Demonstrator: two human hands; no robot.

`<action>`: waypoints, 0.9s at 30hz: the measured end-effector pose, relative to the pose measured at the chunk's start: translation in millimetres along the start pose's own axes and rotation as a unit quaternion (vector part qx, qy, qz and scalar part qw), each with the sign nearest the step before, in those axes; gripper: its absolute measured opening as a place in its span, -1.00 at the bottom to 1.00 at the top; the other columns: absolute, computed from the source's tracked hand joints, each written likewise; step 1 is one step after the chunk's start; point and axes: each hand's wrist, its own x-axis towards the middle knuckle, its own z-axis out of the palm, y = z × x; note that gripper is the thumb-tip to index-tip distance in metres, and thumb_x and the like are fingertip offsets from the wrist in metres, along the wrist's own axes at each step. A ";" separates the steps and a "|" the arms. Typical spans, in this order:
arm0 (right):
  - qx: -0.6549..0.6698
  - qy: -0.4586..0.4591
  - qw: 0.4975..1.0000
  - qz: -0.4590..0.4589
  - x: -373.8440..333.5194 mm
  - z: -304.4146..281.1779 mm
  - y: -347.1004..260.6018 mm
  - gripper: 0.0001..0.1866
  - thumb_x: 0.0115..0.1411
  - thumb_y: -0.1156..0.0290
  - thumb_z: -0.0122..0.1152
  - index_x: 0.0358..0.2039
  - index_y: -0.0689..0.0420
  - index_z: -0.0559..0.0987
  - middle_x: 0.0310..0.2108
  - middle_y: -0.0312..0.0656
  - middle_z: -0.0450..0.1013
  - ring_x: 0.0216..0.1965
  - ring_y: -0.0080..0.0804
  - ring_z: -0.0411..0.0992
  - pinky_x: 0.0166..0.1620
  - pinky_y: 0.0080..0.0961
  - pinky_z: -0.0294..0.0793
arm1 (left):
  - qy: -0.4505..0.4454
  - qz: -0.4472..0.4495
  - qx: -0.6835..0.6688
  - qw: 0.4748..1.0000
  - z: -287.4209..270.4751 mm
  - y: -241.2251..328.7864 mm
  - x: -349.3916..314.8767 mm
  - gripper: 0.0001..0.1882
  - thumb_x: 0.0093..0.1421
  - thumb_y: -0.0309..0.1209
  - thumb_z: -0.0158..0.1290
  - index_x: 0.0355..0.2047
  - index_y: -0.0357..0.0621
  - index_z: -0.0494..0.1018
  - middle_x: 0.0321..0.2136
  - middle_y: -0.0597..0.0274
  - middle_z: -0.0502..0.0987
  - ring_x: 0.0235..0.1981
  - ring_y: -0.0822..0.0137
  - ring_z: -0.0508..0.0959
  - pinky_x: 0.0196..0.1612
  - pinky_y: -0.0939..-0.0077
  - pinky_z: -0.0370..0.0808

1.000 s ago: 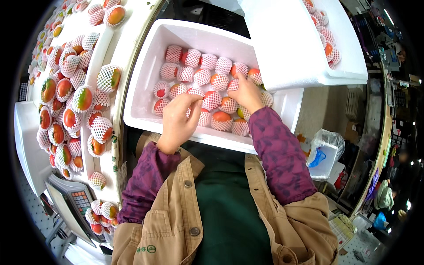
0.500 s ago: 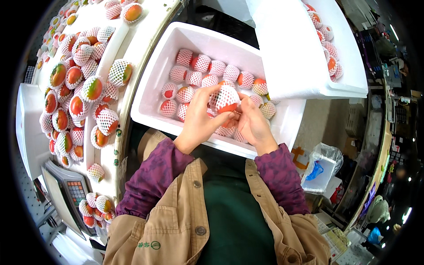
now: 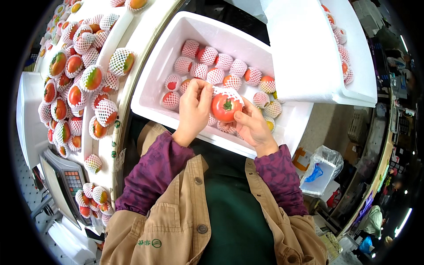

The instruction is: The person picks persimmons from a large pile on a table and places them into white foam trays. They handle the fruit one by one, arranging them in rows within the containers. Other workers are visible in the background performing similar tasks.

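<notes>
A red tomato [image 3: 224, 109] with its green stem end facing up is held over a white foam box [image 3: 142, 92]. Its white foam net [image 3: 228, 92] covers only the far side. My left hand [image 3: 193, 111] pinches the net's edge at the tomato's left. On the other side, the fingers and thumb of my right hand [image 3: 254, 126] grip the tomato itself. Below, rows of netted tomatoes [image 3: 215, 76] line the box floor, partly hidden by my hands.
More netted tomatoes [image 3: 93, 78] are heaped on the white table [image 3: 140, 33] to the left, near a scale [image 3: 73, 183]. A second foam box [image 3: 304, 53] of netted tomatoes overhangs the right far corner. A plastic-lined container [image 3: 324, 172] stands at the lower right.
The tomato has been turned so its stem end shows, and the net now sits farther back on it. My left hand has shifted from the tomato's side to the net's edge.
</notes>
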 end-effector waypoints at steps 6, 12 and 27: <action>-0.035 0.016 0.999 -0.015 -2.0 4.5 0.1 -0.25 0.00 0.37 0.27 0.15 0.25 0.12 -0.11 -0.14 0.33 -0.23 -0.45 0.41 -0.23 -0.54 0.43 | -0.106 -0.058 -0.173 0.977 -3.3 15.1 2.5 -0.87 0.22 -0.48 -0.07 -0.26 -0.27 0.35 -0.38 0.29 0.43 -0.34 0.54 0.40 -0.23 0.65 0.36; -0.015 0.009 1.000 0.010 -1.8 -2.3 1.7 -0.31 0.03 0.37 0.20 0.14 0.26 0.14 -0.09 -0.13 0.32 -0.17 -0.41 0.39 -0.23 -0.51 0.43 | -0.176 -0.090 -0.199 0.960 -12.7 3.4 6.1 -0.85 0.22 -0.41 -0.04 -0.33 -0.27 0.41 -0.31 0.28 0.43 -0.26 0.51 0.40 -0.13 0.63 0.33; 0.088 0.002 0.996 0.029 -0.6 -1.6 -5.9 -0.53 0.18 0.25 -0.04 0.02 0.29 0.24 -0.25 -0.01 0.41 -0.37 -0.27 0.47 -0.35 -0.45 0.48 | -0.149 -0.117 -0.212 0.959 -12.4 1.5 6.4 -0.89 0.20 -0.43 0.00 -0.38 -0.22 0.38 -0.41 0.39 0.41 -0.34 0.60 0.36 -0.23 0.69 0.31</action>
